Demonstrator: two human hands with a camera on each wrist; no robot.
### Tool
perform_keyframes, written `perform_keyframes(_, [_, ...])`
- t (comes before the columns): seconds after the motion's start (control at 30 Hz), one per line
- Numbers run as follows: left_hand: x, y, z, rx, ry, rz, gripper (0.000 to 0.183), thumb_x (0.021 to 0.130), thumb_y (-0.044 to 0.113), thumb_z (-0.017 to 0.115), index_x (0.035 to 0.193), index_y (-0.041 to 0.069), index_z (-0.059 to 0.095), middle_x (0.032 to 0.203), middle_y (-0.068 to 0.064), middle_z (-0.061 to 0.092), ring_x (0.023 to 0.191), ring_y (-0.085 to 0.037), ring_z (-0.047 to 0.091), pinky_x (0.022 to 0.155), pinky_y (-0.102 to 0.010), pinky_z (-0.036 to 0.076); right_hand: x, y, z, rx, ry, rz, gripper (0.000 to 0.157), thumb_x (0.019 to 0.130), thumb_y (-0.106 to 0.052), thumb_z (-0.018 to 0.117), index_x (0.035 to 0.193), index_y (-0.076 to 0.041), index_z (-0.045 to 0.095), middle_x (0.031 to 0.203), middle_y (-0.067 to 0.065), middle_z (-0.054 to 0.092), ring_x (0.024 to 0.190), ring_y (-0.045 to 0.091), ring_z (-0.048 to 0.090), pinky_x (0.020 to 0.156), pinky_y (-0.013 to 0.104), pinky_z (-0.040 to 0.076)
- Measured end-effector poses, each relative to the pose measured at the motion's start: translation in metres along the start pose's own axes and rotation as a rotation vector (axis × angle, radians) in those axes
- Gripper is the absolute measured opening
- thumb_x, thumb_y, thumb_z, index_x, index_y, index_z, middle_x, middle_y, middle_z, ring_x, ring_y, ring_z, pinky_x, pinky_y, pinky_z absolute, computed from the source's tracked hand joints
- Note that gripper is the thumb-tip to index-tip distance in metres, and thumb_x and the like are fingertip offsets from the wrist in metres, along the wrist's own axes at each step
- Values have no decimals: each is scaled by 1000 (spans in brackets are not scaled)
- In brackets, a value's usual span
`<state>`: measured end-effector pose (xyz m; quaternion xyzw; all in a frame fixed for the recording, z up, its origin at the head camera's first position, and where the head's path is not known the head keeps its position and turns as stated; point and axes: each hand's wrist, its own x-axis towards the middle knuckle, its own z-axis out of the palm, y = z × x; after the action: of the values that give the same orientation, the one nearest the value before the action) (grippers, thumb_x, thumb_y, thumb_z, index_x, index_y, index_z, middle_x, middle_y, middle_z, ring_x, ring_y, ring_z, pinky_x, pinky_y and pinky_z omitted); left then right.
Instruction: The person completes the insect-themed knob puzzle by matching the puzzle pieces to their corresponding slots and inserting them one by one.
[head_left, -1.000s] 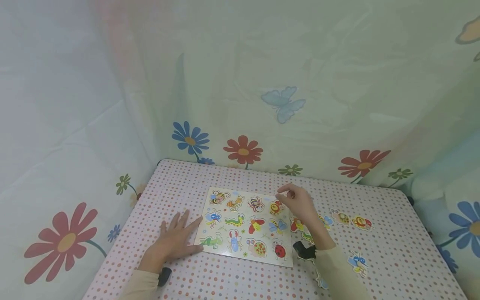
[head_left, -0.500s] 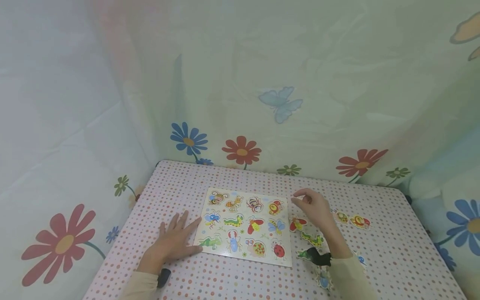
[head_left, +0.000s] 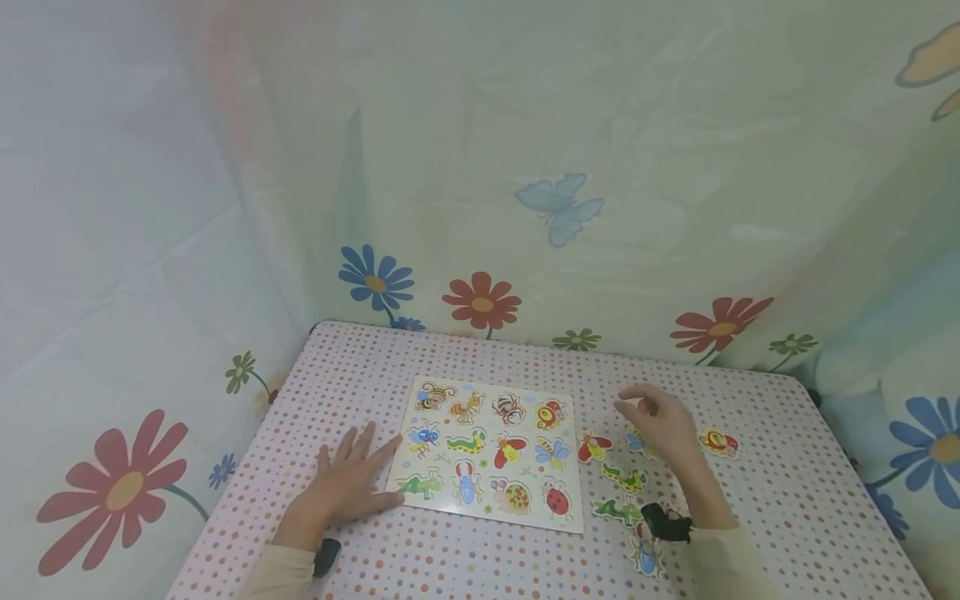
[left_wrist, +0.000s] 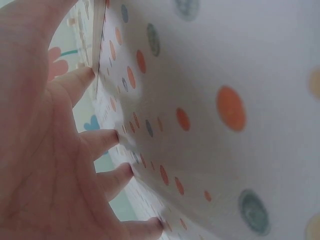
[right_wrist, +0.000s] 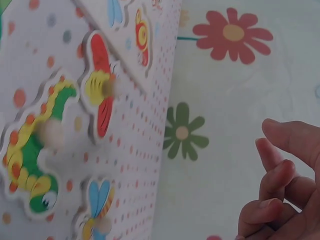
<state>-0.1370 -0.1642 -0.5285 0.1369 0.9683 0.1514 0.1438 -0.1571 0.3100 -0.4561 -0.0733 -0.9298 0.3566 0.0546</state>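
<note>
My left hand (head_left: 348,481) lies with fingers spread on the dotted tabletop, thumb and forefinger at the left edge of a white puzzle board (head_left: 487,483) printed with several cartoon insects. In the left wrist view, its fingertips touch the cloth and the board's side. My right hand (head_left: 666,425) hovers right of the board, fingers loosely curled, with nothing seen between thumb and fingertips. Beneath and around it lie loose knobbed pieces: a red-and-yellow bug (right_wrist: 100,85), a caterpillar (right_wrist: 30,145), a blue-winged bug (right_wrist: 95,212) and a red-and-yellow round bug (head_left: 720,443).
A green grasshopper piece (head_left: 617,509) and a blue beetle piece (head_left: 647,557) lie close to the right wrist's black strap (head_left: 666,523). Flower-printed curtains (head_left: 450,167) stand behind and beside the table. A black object (head_left: 326,557) sits at the left wrist.
My right hand has moved right from above the board's upper right corner to over the loose pieces, uncovering the caterpillar, grasshopper and beetle pieces. The left hand has stayed put.
</note>
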Motion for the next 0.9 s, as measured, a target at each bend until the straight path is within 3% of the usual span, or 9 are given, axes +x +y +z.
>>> perform_keyframes(0.53, [-1, 0, -1, -5, -2, 1, 92, 81, 70, 66, 157, 30, 34, 165, -18, 12, 148, -48, 8, 107, -78, 3, -5, 68, -32, 0, 137, 122, 42, 99, -37, 63, 121, -1, 65, 86, 12, 58, 60, 20, 47, 45, 31, 40])
perform_keyframes(0.67, [-1, 0, -1, -7, -1, 2, 92, 81, 70, 66, 157, 30, 34, 165, -18, 12, 148, -47, 7, 107, -78, 3, -4, 85, -42, 5, 175, 198, 43, 100, -36, 61, 123, 1, 64, 85, 14, 59, 59, 19, 47, 46, 30, 40])
perform_keyframes(0.9, [0, 0, -1, -5, 1, 7, 91, 82, 70, 66, 157, 30, 34, 165, -17, 12, 148, -47, 7, 108, -78, 2, 1, 116, -53, 20, 162, 399, 48, 101, -36, 56, 131, 2, 58, 100, 16, 60, 79, 25, 52, 55, 32, 44])
